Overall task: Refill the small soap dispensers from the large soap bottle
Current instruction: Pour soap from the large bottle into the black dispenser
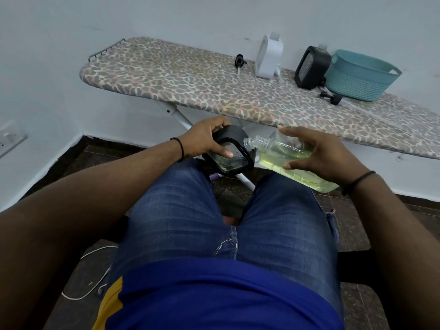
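Soap bottle (292, 160) neck toward dispenser (228, 151)

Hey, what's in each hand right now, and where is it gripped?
Left hand grips the black dispenser around its body. Right hand holds the large soap bottle by its body.

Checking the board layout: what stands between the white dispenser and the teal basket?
In the head view, a black dispenser stands between the white dispenser and the teal basket.

leopard-print ironing board (181, 77), teal basket (357, 78), yellow-green soap bottle (295, 160), black dispenser (234, 151).
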